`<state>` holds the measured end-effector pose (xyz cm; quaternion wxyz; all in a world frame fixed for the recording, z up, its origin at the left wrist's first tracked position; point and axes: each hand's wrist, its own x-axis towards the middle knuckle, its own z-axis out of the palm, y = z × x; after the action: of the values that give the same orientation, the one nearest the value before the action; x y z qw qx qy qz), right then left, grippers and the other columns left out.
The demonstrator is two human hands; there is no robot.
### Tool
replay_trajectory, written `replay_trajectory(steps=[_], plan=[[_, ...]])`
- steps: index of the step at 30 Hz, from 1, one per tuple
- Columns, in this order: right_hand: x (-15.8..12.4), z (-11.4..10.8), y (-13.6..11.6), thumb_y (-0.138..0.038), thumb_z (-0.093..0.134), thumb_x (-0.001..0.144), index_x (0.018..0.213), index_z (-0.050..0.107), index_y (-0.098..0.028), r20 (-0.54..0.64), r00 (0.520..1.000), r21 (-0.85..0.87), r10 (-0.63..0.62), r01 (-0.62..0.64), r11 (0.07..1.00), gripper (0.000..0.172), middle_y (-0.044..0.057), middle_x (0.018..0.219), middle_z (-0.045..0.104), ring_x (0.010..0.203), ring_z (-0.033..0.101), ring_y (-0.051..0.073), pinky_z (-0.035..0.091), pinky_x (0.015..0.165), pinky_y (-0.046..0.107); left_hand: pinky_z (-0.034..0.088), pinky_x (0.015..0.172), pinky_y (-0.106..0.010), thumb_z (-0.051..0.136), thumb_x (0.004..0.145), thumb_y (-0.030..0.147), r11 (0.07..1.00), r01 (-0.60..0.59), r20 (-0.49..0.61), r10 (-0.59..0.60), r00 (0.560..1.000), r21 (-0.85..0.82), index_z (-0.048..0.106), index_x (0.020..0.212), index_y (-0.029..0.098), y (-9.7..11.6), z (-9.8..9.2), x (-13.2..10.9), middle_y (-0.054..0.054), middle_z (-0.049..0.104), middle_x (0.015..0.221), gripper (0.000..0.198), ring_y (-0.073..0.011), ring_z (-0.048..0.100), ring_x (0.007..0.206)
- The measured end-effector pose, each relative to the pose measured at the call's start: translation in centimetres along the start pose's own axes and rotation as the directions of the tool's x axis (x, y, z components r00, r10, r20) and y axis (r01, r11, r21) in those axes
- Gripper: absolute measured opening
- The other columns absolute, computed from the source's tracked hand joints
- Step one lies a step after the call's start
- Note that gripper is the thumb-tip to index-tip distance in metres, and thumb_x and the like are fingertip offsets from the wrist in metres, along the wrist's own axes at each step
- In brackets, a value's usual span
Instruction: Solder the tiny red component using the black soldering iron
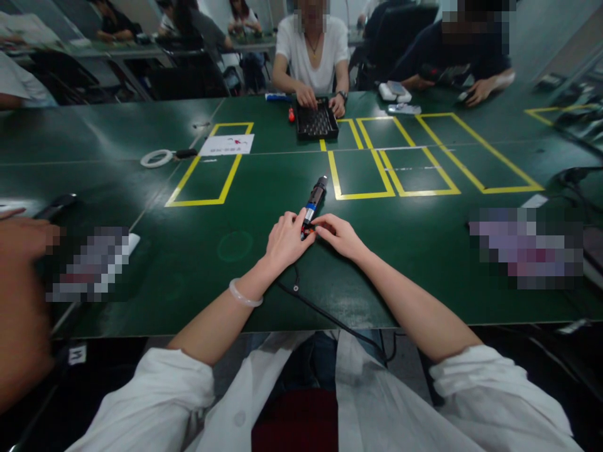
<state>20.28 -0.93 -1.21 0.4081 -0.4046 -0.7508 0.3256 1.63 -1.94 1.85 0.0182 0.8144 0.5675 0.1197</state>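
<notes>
In the head view, a slim, dark power tool (315,198) lies on the green table, its narrow tip pointing away from me. It has a blue band and a silver section. My left hand (287,240) wraps round its near end, the thumb reaching to small red and coloured parts (307,231). My right hand (340,235) is closed at the same spot from the right, its thumb and forefinger brought together at those parts. What the right fingers hold is hidden. A black cord (325,312) runs from below my left hand over the table's front edge.
Yellow tape rectangles (362,195) mark the green table (188,263). A white tape roll (156,158) and a printed sheet (227,144) lie left. Across from me, a person's hands are at a black tray (317,134). Blurred flat items (527,245) lie right; another person's hand (28,242) is left.
</notes>
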Motion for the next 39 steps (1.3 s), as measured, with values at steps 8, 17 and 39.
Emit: replay_trajectory(steps=[8,17,39], plan=[[0.0,-0.3,0.6,-0.032,0.056,0.093,0.102,0.067,-0.017,-0.003,1.000,0.036,0.011,-0.011,0.999,0.021,0.004,0.089,0.067,0.073,0.058,0.014,0.047,0.071,0.028,0.045,0.085,-0.037,0.051,0.095,0.051,0.998,0.001,0.005,-0.001,1.000,0.071,0.037,0.152,0.020,0.0,0.0,0.0,-0.015,0.053,0.123,0.067,-0.0290,0.054,0.106],[0.0,-0.6,0.4,-0.033,0.053,0.094,0.098,0.069,-0.016,0.015,0.999,-0.008,0.039,-0.039,0.999,0.023,0.003,0.082,0.066,0.071,0.058,0.014,0.046,0.069,0.027,0.046,0.087,-0.041,0.044,0.095,0.057,0.985,0.071,0.031,-0.077,0.997,0.158,0.036,0.154,0.021,-5.3,-1.2,0.0,-0.017,0.051,0.129,0.070,-0.0328,0.053,0.109],[-0.1,-0.7,0.2,-0.034,0.053,0.094,0.099,0.068,-0.016,0.075,0.994,-0.016,0.076,-0.075,0.997,0.025,0.003,0.081,0.069,0.070,0.059,0.014,0.046,0.070,0.027,0.039,0.094,-0.048,0.049,0.090,0.056,0.796,0.578,-0.174,-0.552,0.815,0.180,0.053,0.136,0.011,-27.3,-5.6,-1.0,-0.021,0.047,0.132,0.064,-0.0361,0.045,0.114]])
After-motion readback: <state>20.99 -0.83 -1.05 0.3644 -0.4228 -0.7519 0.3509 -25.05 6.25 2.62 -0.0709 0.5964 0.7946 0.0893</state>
